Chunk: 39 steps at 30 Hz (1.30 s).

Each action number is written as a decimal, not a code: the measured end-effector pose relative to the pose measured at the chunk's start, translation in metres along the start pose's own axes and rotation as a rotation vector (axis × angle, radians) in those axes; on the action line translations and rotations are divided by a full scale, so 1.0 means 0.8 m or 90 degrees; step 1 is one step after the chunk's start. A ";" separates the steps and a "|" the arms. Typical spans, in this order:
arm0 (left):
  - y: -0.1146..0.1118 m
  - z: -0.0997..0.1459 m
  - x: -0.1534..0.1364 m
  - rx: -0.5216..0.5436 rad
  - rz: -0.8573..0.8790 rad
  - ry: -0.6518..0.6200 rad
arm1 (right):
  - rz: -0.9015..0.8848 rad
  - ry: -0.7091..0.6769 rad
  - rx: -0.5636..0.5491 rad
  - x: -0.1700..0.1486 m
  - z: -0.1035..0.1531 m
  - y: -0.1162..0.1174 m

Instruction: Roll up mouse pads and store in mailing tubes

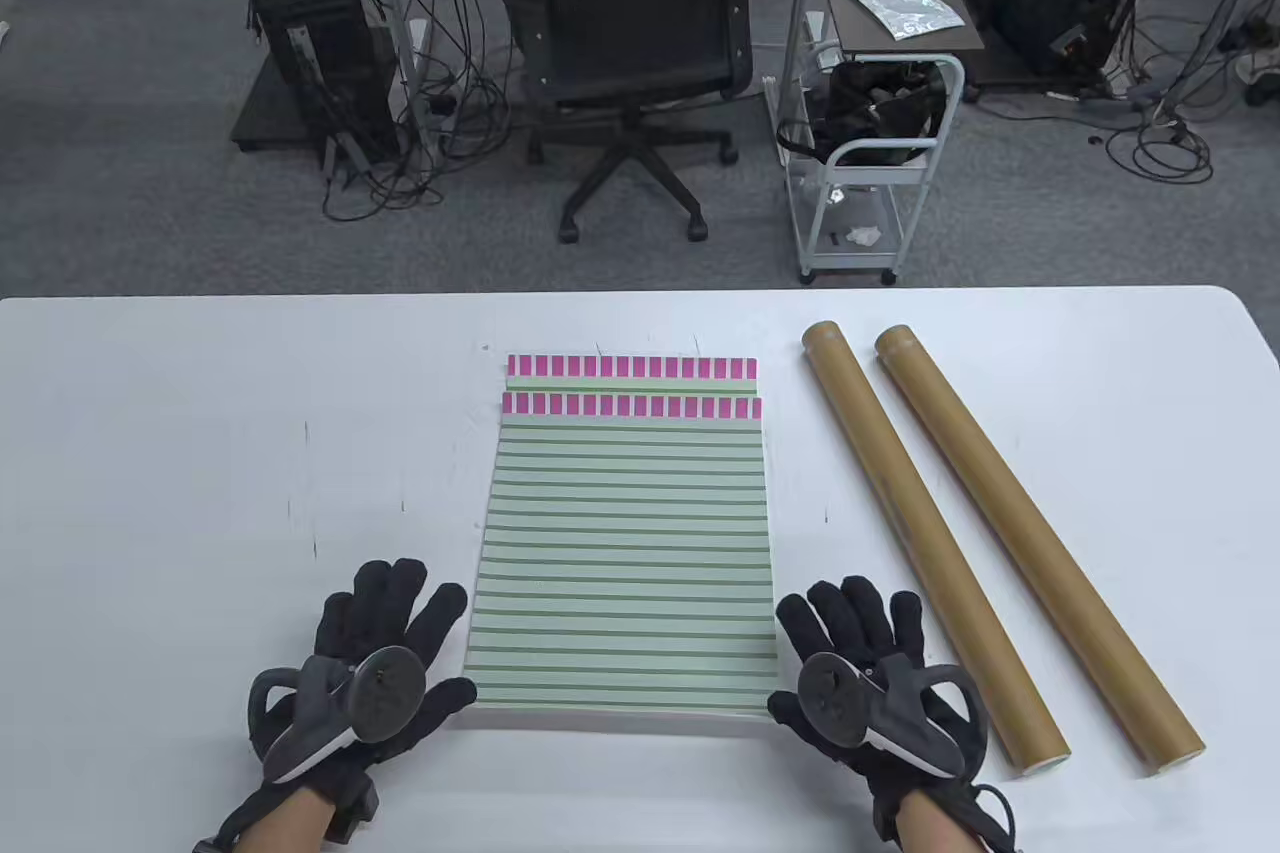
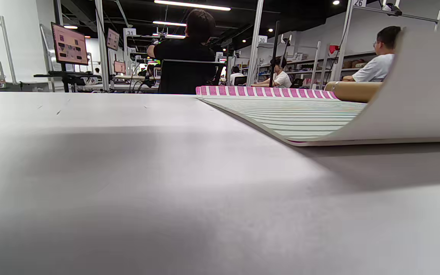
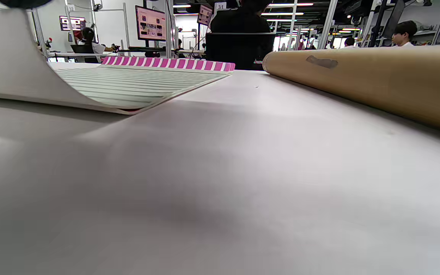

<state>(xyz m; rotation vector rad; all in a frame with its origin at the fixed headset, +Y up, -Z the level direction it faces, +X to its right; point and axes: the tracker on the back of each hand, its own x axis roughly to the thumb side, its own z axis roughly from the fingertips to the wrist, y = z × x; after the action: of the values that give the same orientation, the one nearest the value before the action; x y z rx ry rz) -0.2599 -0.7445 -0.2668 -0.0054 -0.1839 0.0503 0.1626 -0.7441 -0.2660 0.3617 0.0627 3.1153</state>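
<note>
Flanking the near end of the top mouse pad (image 1: 625, 553), the left hand (image 1: 385, 638) and the right hand (image 1: 850, 643) are laid on the white table (image 1: 200, 453), one at each near corner. The left hand's fingers (image 1: 395, 593) are spread and nearly straight, and its thumb reaches to the pad's near left corner. The right hand's fingers (image 1: 855, 608) are likewise spread, with the thumb at the near right corner. Whether either thumb is tucked under the edge cannot be told from the table view. In both wrist views the near edge of the pad is seen lifted and curled upward off the table, its pale underside showing (image 2: 418, 95) (image 3: 10, 61).

A second mouse pad (image 1: 632, 375) lies beneath the first, only its far strip with pink blocks being exposed. The top pad's long axis runs away from the person, its green stripes crossing it and its pink-blocked end farthest off.

To the right, two brown mailing tubes lie well apart from the pads: the nearer tube (image 1: 930, 543) and the outer tube (image 1: 1035, 543), side by side, both angled from far-left to near-right. The nearer tube lies just beside the right hand.

Beyond the table an office chair (image 1: 630, 43) and a small cart (image 1: 870, 133) stand on the carpet.
</note>
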 end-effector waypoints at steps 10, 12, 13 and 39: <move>0.000 -0.001 -0.001 -0.004 0.001 0.003 | 0.004 -0.003 0.010 0.001 -0.001 0.002; 0.001 -0.001 -0.001 -0.004 -0.003 0.003 | 0.007 -0.001 0.011 0.001 -0.002 0.002; 0.001 -0.001 -0.001 -0.004 -0.003 0.002 | 0.007 -0.001 0.010 0.001 -0.001 0.001; 0.001 -0.002 -0.001 -0.010 -0.007 0.003 | 0.006 0.000 0.016 0.001 0.000 0.002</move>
<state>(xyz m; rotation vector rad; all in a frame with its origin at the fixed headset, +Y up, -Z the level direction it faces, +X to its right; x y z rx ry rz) -0.2605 -0.7442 -0.2683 -0.0197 -0.1796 0.0379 0.1618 -0.7459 -0.2661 0.3625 0.1003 3.1272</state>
